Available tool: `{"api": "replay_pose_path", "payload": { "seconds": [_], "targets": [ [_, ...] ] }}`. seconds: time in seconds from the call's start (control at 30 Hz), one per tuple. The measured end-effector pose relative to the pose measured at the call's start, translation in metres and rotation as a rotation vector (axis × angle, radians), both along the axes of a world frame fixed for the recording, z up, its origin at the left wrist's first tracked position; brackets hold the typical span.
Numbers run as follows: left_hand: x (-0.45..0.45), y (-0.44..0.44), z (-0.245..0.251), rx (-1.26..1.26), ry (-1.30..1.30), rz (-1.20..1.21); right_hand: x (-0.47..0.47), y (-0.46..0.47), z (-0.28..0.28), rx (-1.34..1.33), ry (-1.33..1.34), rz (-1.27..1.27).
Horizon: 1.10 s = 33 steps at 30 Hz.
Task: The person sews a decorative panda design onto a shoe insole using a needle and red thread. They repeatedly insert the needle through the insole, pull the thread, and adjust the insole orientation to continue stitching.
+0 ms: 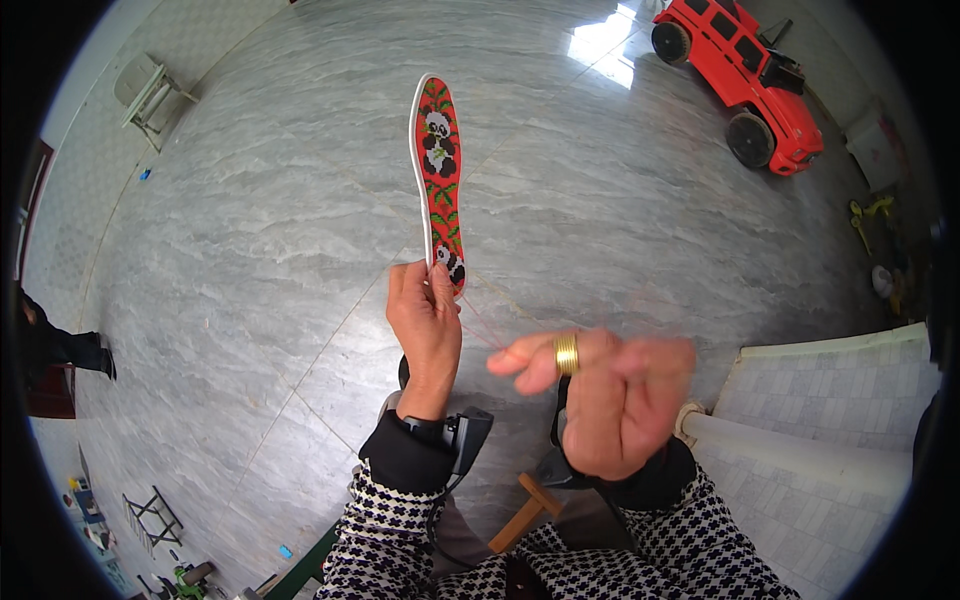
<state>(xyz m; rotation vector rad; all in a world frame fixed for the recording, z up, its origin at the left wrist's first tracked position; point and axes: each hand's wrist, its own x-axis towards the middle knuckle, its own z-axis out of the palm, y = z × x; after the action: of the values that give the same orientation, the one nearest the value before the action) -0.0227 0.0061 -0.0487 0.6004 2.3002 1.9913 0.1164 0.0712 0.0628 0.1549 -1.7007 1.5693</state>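
A shoe insole (442, 180) with a white edge stands nearly upright, its red face stitched with pandas and green leaves. My left hand (426, 315) pinches its lower end, the thumb lying over the lower panda. From that end a thin red thread (480, 319) runs slantwise to the fingertips of my right hand (600, 382). The right hand is blurred, with its fingers curled, and wears a wide ridged gold-coloured ring (567, 355). I cannot make out a needle.
A T-shaped wooden piece (529, 510) is at my lap. A red toy car (739, 82) stands far right, and a white pipe (780, 450) is at near right. Left are a chair (146, 94), a folding stool (152, 517) and a person's dark-clothed leg (79, 349).
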Motion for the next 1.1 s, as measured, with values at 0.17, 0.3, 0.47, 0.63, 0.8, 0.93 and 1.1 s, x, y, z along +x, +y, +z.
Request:
{"api": "replay_pose_path", "payload": {
  "seconds": [0.17, 0.3, 0.47, 0.63, 0.8, 0.93, 1.1],
  "targets": [
    [0.003, 0.003, 0.004, -0.002, -0.085, -0.029, 0.006, 0.001, 0.013, 0.405, -0.016, -0.07],
    [-0.002, 0.003, 0.004, 0.124, -0.181, -0.074, -0.002, 0.011, 0.011, 0.54, -0.034, -0.244],
    [0.002, 0.004, -0.001, 0.071, -0.225, -0.113, -0.001, 0.016, 0.005, 0.451, 0.031, -0.3],
    [0.008, 0.004, -0.003, -0.047, -0.139, -0.186, -0.002, 0.037, 0.002, 0.699, 0.046, -0.593],
    [0.006, 0.004, -0.006, -0.121, -0.214, -0.15, 0.017, 0.048, 0.019, 0.77, 0.143, -1.061],
    [0.005, 0.001, -0.006, 0.049, -0.431, -0.176, 0.025, 0.049, 0.028, 0.733, 0.084, -0.862],
    [0.004, -0.003, -0.005, 0.135, -0.548, -0.185, 0.005, 0.042, 0.01, 0.165, -0.033, -0.502]
  ]
}}
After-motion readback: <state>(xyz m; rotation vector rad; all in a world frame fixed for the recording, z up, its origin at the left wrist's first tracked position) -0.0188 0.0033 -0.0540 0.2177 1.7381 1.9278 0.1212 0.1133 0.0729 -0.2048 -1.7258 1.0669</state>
